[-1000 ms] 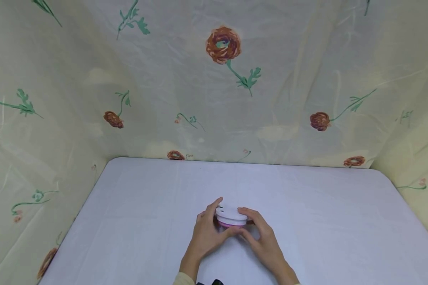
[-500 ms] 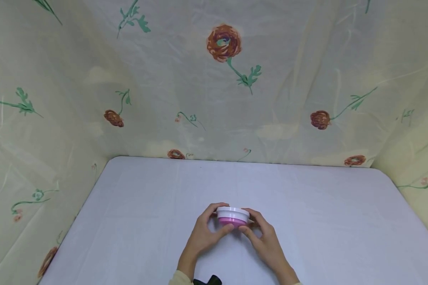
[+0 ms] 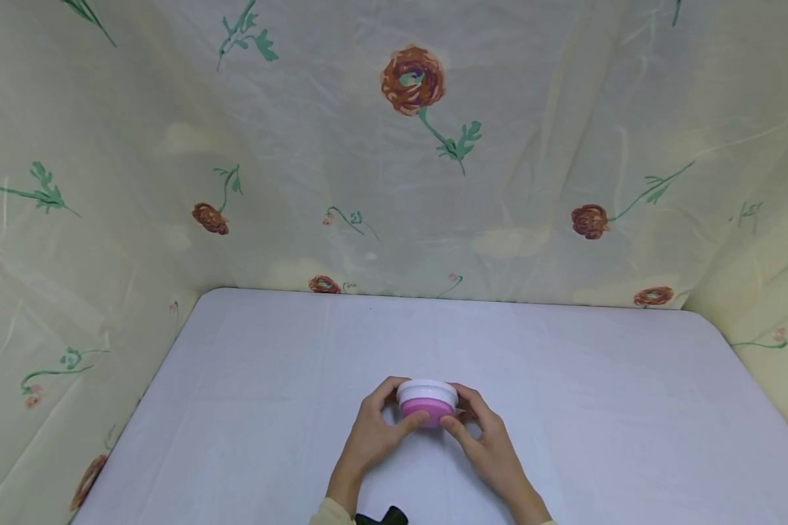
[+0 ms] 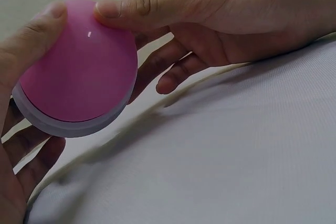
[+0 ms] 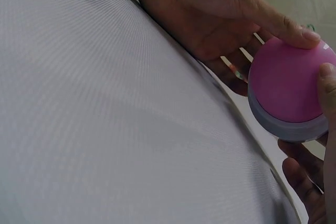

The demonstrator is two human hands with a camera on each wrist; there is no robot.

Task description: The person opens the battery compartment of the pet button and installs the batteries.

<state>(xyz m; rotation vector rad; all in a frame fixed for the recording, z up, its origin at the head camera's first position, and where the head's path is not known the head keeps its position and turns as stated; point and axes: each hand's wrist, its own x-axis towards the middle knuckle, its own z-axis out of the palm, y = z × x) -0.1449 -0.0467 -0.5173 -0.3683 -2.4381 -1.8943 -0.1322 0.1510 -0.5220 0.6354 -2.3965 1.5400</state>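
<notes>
Between both hands is a squat round object with a white rim and a smooth, domed pink face; its exact kind does not show. My left hand grips it from the left, and my right hand grips it from the right. Both thumbs press on the pink face, their tips a short way apart in the left wrist view. The other fingers curve behind the white rim, partly hidden. The object is tilted, pink side toward me.
A white-covered table lies beneath the hands. Flower-patterned cloth hangs at the back and on both sides. A black item shows at the bottom edge beside the left sleeve.
The round object has tipped in the hands: its white face with small dark marks turned out of sight, and the pink face came into view. The thumbs moved slightly apart.
</notes>
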